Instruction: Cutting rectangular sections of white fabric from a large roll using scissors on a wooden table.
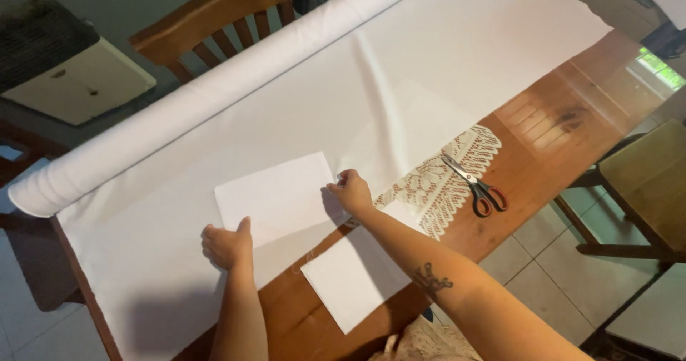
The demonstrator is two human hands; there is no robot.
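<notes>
Head view. The left hand lies flat, fingers released, on the lower left corner of a white square sheet. The right hand pinches the sheet's right edge, fingers curled on it. The sheet rests on white fabric spread over the wooden counter, unrolled from a bolt lying toward 11 o'clock. A second white square lies at 5 o'clock from the sheet, partly under the right forearm. Scissors with dark red handles lie at 3 o'clock, beside a lace mat.
</notes>
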